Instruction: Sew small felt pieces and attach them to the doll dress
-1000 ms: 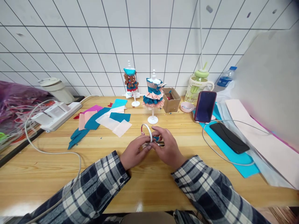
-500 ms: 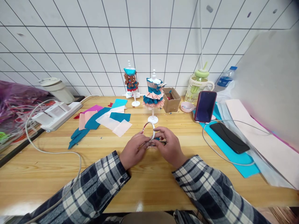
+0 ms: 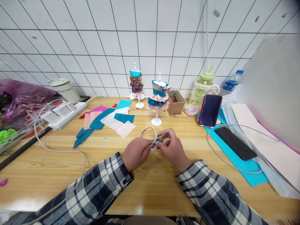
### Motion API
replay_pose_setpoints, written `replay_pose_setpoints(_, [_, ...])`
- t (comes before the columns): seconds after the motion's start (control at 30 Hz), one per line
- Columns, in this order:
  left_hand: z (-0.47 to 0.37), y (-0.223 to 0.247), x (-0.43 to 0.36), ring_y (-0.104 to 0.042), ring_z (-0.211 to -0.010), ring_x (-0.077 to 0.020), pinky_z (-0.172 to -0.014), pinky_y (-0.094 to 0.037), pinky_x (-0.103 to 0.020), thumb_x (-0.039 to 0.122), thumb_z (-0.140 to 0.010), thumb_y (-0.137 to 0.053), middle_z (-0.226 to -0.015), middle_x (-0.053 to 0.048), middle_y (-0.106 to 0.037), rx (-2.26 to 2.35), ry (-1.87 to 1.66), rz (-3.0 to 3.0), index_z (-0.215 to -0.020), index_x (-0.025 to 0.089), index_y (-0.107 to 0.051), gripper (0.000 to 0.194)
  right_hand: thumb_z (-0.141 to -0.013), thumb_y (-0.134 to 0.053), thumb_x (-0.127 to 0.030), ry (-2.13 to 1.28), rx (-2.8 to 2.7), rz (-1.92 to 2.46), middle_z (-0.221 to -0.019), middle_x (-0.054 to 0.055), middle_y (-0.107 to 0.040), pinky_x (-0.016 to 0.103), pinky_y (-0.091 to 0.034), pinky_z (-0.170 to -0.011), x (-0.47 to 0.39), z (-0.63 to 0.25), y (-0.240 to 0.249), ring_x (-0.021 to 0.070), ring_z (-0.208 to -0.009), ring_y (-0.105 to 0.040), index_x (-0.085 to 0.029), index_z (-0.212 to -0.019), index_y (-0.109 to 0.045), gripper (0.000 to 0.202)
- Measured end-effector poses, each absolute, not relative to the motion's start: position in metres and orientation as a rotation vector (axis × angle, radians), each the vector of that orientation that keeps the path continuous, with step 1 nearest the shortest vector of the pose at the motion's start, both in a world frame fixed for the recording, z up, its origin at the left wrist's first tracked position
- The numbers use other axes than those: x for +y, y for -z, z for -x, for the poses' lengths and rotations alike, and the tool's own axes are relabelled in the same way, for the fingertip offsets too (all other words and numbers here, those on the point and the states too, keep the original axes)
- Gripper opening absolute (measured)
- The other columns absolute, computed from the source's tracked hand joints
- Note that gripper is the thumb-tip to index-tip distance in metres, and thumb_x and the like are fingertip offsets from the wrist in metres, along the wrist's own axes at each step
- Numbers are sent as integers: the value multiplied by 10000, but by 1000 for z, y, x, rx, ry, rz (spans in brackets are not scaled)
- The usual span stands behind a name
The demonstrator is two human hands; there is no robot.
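My left hand (image 3: 136,153) is closed on the lower part of a thin white ring with a reddish stretch (image 3: 155,132), above the wooden table. Beside it my right hand (image 3: 172,149) pinches at the ring's base, where a scrap of teal paper (image 3: 156,140) and a small shiny piece show between the fingers. Details there are too small to tell. Just behind the hands stands a small dress form (image 3: 158,101) in teal and pink ruffles. Another form (image 3: 136,82) in brown, teal and red stands farther back.
Coloured paper pieces (image 3: 109,120) lie left of centre. A cardboard box (image 3: 175,103), pink bowl (image 3: 191,110), upright phone (image 3: 210,111) and green-lidded bottle (image 3: 203,89) stand right. A black phone (image 3: 235,143) lies on blue paper. A power strip (image 3: 67,115) and cable are left.
The camera view has shifted slightly, moving the scene right. The ring now leans differently and its round opening shows wider. My right fingertips have moved off its side, with teal paper more visible.
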State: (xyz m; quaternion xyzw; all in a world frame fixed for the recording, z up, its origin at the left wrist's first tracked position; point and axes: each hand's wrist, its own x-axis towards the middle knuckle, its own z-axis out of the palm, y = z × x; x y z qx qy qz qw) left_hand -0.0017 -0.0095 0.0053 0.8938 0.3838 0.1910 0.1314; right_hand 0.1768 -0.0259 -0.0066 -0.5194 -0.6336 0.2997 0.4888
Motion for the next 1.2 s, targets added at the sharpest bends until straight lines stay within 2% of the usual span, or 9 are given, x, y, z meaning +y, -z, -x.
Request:
replay_pose_setpoints(0.1, [1, -7, -10, -601, -748, -173, -671, -406, -276, 268, -936, -361, -805, -41, -677, 1097, -561, -2542, -939, 199, -638, 285, -754, -630, -274, -643, -1591, 1238, -1121, 74, -617, 244, -494, -541, -25, -178, 6, 150, -785, -597, -218, -1120, -547, 380])
replay_pose_setpoints(0.27, [5, -9, -7, -596, -729, -173, -674, -405, -277, 292, -931, -367, -757, -42, -665, 1119, -602, -2540, -901, 193, -650, 301, -816, -570, -241, -527, -1638, 1264, -976, 43, -663, 280, -498, -654, -21, -183, 8, 178, -863, -604, -222, -864, -666, 109])
replay_pose_setpoints(0.5, [11, -12, -1, -531, -678, -167, -655, -384, -280, 300, -898, -383, -658, -26, -578, 1200, -676, -2529, -724, 175, -597, 303, -862, -486, -192, -419, -1769, 1246, -871, 39, -623, 289, -463, -700, -33, -174, -3, 170, -808, -571, -207, -842, -597, 114])
replay_pose_setpoints(0.63, [19, -12, 6, -488, -601, -132, -587, -389, -240, 284, -898, -324, -597, 5, -503, 1301, -896, -2148, -629, 170, -504, 344, -888, -432, -192, -257, -1726, 1131, -899, 48, -602, 298, -455, -787, -40, -172, -9, 170, -880, -569, -210, -854, -561, 135])
replay_pose_setpoints(0.7, [33, -11, 18, -486, -597, -131, -594, -399, -240, 258, -899, -285, -598, 3, -497, 1469, -1055, -2005, -644, 166, -509, 352, -892, -428, -214, -229, -1546, 1160, -905, 49, -585, 296, -463, -754, -36, -179, -8, 162, -827, -571, -206, -847, -545, 126])
replay_pose_setpoints(0.8, [60, -4, 44, -544, -691, -163, -670, -428, -267, 338, -909, -325, -695, -19, -586, 1659, -1048, -2128, -899, 163, -612, 336, -878, -469, -287, -448, -1353, 1257, -912, 36, -568, 261, -456, -607, -25, -192, -4, 121, -656, -548, -199, -880, -547, 117])
replay_pose_setpoints(0.97, [87, 15, 75, -587, -935, -266, -857, -424, -379, 362, -859, -438, -936, -98, -681, 1650, -492, -2626, -1004, 190, -677, 328, -840, -494, -357, -965, -1266, 1282, -528, -74, -381, 205, -324, -451, -17, -195, 3, 90, -458, -389, -204, -829, -507, 155])
replay_pose_setpoints(1.1, [77, 14, 67, -577, -984, -280, -891, -417, -411, 440, -809, -535, -1036, -102, -671, 1718, -686, -2556, -1050, 201, -675, 367, -778, -568, -369, -1121, -1304, 1256, -492, -90, -347, 188, -272, -431, -21, -188, 0, 75, -443, -333, -195, -791, -505, 186])
replay_pose_setpoints(1.2, [58, 4, 48, -557, -1027, -236, -927, -400, -386, 429, -880, -442, -1022, -70, -669, 1517, -899, -2427, -1000, 215, -689, 348, -740, -602, -362, -1139, -1394, 1290, -505, -78, -369, 185, -277, -441, -23, -184, 0, 73, -464, -344, -179, -739, -533, 195])
